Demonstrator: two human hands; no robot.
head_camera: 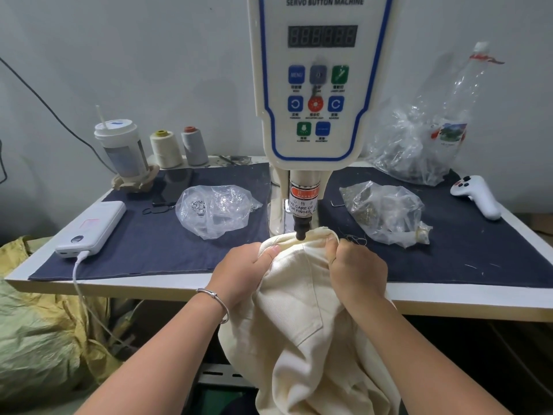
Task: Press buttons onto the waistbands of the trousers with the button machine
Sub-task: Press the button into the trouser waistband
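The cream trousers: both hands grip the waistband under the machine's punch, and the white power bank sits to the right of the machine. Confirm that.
One error. In the head view the power bank lies left of the button machine, not right. The rest holds: the left hand and right hand grip the waistband of the cream trousers under the punch.

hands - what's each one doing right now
Left hand: grips the waistband.
Right hand: pinches the waistband.

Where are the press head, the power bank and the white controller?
press head (300,232), head view, on its black tip above the waistband.
power bank (95,227), head view, on its white top face.
white controller (477,196), head view, on its handle.
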